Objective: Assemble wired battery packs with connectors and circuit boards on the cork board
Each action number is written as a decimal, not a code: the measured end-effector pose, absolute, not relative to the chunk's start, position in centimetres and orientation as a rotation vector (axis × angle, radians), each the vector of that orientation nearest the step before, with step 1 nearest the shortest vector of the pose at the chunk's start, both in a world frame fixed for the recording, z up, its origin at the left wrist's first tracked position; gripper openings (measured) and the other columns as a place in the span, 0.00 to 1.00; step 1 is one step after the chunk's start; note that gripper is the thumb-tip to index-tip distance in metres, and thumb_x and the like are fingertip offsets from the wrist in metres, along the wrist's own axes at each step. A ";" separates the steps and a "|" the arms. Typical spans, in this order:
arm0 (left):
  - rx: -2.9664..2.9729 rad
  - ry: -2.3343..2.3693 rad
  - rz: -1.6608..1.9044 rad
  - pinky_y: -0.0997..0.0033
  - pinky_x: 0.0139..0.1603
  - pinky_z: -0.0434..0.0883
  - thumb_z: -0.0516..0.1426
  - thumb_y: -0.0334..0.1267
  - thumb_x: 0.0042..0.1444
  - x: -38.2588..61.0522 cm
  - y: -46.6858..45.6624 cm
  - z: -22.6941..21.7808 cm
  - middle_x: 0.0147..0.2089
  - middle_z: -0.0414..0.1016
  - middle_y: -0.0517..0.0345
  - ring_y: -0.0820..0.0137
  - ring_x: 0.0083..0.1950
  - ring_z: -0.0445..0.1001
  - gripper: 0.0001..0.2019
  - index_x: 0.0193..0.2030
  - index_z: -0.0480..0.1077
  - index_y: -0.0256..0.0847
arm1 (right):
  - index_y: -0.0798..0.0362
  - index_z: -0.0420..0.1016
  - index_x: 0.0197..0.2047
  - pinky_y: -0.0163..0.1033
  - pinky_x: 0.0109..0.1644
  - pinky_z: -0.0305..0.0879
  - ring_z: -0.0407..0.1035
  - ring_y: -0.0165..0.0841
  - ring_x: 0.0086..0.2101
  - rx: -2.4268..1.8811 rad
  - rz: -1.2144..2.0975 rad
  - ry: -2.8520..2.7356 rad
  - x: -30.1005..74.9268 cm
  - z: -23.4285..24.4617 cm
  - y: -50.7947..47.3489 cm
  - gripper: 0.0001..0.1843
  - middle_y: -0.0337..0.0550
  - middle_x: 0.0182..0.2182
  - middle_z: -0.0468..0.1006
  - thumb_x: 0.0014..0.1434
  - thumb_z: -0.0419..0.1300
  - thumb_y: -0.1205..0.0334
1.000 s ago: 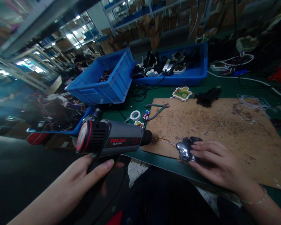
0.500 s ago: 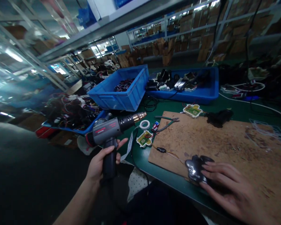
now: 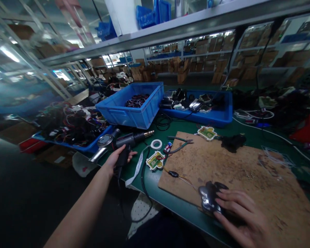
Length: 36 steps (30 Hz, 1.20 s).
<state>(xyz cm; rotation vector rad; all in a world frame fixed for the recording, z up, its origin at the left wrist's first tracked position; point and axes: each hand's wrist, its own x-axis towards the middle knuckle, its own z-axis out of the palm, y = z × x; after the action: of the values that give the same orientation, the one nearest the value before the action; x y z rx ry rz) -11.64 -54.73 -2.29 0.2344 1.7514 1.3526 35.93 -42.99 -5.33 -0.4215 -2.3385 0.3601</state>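
Observation:
My left hand (image 3: 118,159) is wrapped round the grip of a heat gun (image 3: 132,139), its metal nozzle pointing right over the table's left part. A metal stand with a round dial-like top (image 3: 105,140) is beside the gun. My right hand (image 3: 239,215) grips the edge of a glossy black plastic housing (image 3: 208,195) on the front of the brown board (image 3: 222,165). Thin wires with a black sleeve (image 3: 173,174) run from the housing to a green circuit board in a white frame (image 3: 155,161). White tape (image 3: 156,144) and pliers (image 3: 180,144) are close by.
A blue crate (image 3: 129,115) of wired parts and a blue tray (image 3: 218,117) of housings stand behind. Another framed circuit board (image 3: 207,133) and a black part (image 3: 233,142) sit at the board's back edge. A shelf (image 3: 170,31) crosses overhead.
My left hand has lowered the heat gun toward the table's left side, next to the metal stand. My right hand stays on the housing. The view has shifted slightly.

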 end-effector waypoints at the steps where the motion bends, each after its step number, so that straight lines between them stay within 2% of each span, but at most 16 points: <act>1: 0.232 1.828 1.314 0.73 0.28 0.76 0.52 0.45 0.67 -11.9 -54.9 -2.2 0.43 0.81 0.39 0.68 0.30 0.77 0.17 0.42 0.73 0.31 | 0.49 0.78 0.46 0.49 0.43 0.80 0.77 0.44 0.44 -0.425 0.361 -2.340 35.9 -5.3 -43.0 0.13 0.49 0.43 0.80 0.57 0.68 0.61; 3: 0.254 2.020 1.230 0.70 0.27 0.74 0.58 0.49 0.62 -11.9 -55.6 -1.9 0.38 0.80 0.41 0.59 0.35 0.78 0.17 0.38 0.74 0.34 | 0.49 0.78 0.47 0.49 0.42 0.80 0.77 0.44 0.45 -0.424 0.369 -2.342 36.0 -5.4 -43.0 0.13 0.49 0.43 0.80 0.57 0.68 0.61; 6: 0.378 2.344 1.173 0.68 0.32 0.71 0.64 0.51 0.54 -10.6 -56.3 -0.7 0.41 0.78 0.43 0.47 0.49 0.76 0.16 0.36 0.73 0.39 | 0.48 0.78 0.49 0.49 0.42 0.80 0.77 0.45 0.46 -0.420 0.394 -2.342 36.2 -5.6 -42.9 0.15 0.49 0.44 0.80 0.57 0.67 0.62; 8: 0.716 2.660 1.064 0.66 0.39 0.71 0.62 0.50 0.57 -8.6 -56.0 0.4 0.45 0.77 0.44 0.46 0.53 0.73 0.14 0.39 0.73 0.41 | 0.48 0.78 0.50 0.50 0.43 0.80 0.77 0.46 0.46 -0.422 0.407 -2.352 36.4 -5.9 -42.8 0.17 0.49 0.45 0.80 0.56 0.67 0.62; 10: 1.240 2.828 0.849 0.62 0.45 0.70 0.56 0.50 0.62 -5.8 -54.7 1.2 0.44 0.78 0.47 0.50 0.50 0.75 0.13 0.41 0.73 0.43 | 0.47 0.78 0.51 0.51 0.44 0.80 0.76 0.47 0.47 -0.426 0.418 -2.365 36.6 -6.0 -42.8 0.18 0.49 0.46 0.80 0.56 0.68 0.62; 12: 1.664 2.601 0.833 0.64 0.49 0.70 0.52 0.48 0.66 -2.8 -52.5 1.7 0.44 0.79 0.51 0.58 0.46 0.76 0.13 0.41 0.73 0.44 | 0.48 0.78 0.50 0.51 0.44 0.80 0.76 0.47 0.47 -0.428 0.431 -2.361 36.6 -6.0 -42.8 0.18 0.49 0.45 0.80 0.55 0.68 0.62; 14: 1.943 2.321 0.739 0.66 0.51 0.70 0.51 0.45 0.67 -0.1 -49.5 1.8 0.48 0.79 0.52 0.61 0.49 0.76 0.12 0.45 0.73 0.44 | 0.48 0.78 0.49 0.51 0.45 0.80 0.76 0.46 0.46 -0.437 0.448 -2.357 36.5 -5.7 -42.8 0.17 0.49 0.45 0.80 0.56 0.68 0.63; 16: 2.148 2.179 0.492 0.65 0.58 0.69 0.53 0.41 0.65 1.8 -46.0 1.5 0.55 0.77 0.50 0.60 0.56 0.74 0.12 0.52 0.72 0.43 | 0.48 0.77 0.48 0.50 0.44 0.79 0.76 0.45 0.46 -0.431 0.463 -2.350 36.3 -5.4 -42.9 0.16 0.49 0.44 0.80 0.56 0.67 0.64; 18: 2.260 2.098 0.129 0.61 0.65 0.64 0.57 0.41 0.60 2.9 -42.5 1.3 0.65 0.69 0.46 0.57 0.66 0.66 0.23 0.61 0.66 0.41 | 0.49 0.77 0.48 0.50 0.44 0.79 0.76 0.45 0.46 -0.426 0.476 -2.344 36.2 -5.2 -43.1 0.15 0.50 0.44 0.79 0.57 0.67 0.65; 19: 2.266 2.075 0.036 0.59 0.67 0.62 0.60 0.41 0.57 3.1 -40.9 1.1 0.67 0.67 0.43 0.55 0.68 0.64 0.27 0.63 0.65 0.39 | 0.50 0.77 0.48 0.50 0.45 0.79 0.76 0.44 0.46 -0.425 0.478 -2.339 36.1 -5.1 -43.1 0.14 0.50 0.43 0.79 0.57 0.67 0.65; 22: 2.200 2.058 -0.161 0.53 0.64 0.65 0.65 0.48 0.48 3.1 -36.9 0.9 0.60 0.73 0.36 0.48 0.62 0.70 0.32 0.58 0.70 0.34 | 0.50 0.76 0.47 0.51 0.45 0.78 0.76 0.44 0.45 -0.438 0.482 -2.331 36.1 -5.0 -43.3 0.13 0.50 0.43 0.79 0.58 0.66 0.64; 24: 2.146 2.056 -0.267 0.55 0.57 0.70 0.66 0.53 0.44 3.2 -35.4 0.8 0.52 0.78 0.38 0.48 0.54 0.76 0.31 0.52 0.74 0.35 | 0.50 0.76 0.48 0.51 0.46 0.78 0.76 0.44 0.45 -0.439 0.492 -2.335 36.1 -4.9 -43.4 0.13 0.50 0.44 0.79 0.59 0.66 0.64; 26: 2.128 2.073 -0.323 0.56 0.53 0.72 0.66 0.54 0.43 3.9 -34.8 0.6 0.49 0.80 0.39 0.50 0.50 0.78 0.29 0.49 0.75 0.37 | 0.49 0.76 0.48 0.52 0.46 0.78 0.75 0.44 0.45 -0.440 0.513 -2.339 36.1 -4.7 -43.4 0.13 0.50 0.44 0.79 0.59 0.65 0.64; 31: 2.206 2.188 -0.249 0.50 0.55 0.71 0.64 0.41 0.49 7.0 -35.8 -0.1 0.53 0.75 0.32 0.45 0.56 0.74 0.24 0.52 0.74 0.32 | 0.48 0.75 0.48 0.51 0.47 0.77 0.75 0.44 0.46 -0.442 0.571 -2.355 36.2 -4.5 -43.2 0.13 0.50 0.44 0.79 0.59 0.65 0.64; 33: 2.244 2.195 -0.186 0.50 0.54 0.71 0.62 0.35 0.50 7.9 -36.1 -0.4 0.52 0.75 0.31 0.45 0.55 0.74 0.22 0.52 0.74 0.30 | 0.48 0.76 0.48 0.51 0.47 0.77 0.75 0.44 0.46 -0.442 0.576 -2.352 36.2 -4.5 -43.2 0.13 0.49 0.45 0.79 0.59 0.65 0.64; 36: 2.299 2.145 -0.087 0.54 0.51 0.73 0.59 0.33 0.53 8.8 -36.1 -0.8 0.49 0.76 0.35 0.49 0.52 0.76 0.18 0.51 0.74 0.31 | 0.48 0.76 0.47 0.51 0.48 0.77 0.75 0.44 0.46 -0.454 0.582 -2.336 36.2 -4.5 -43.3 0.12 0.49 0.44 0.79 0.58 0.66 0.63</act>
<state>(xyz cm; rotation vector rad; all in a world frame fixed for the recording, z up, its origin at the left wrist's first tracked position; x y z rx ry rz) 8.81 -36.14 -0.77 2.2986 2.1446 -0.0868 36.21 -43.27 -4.51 -0.4540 -2.3359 0.5825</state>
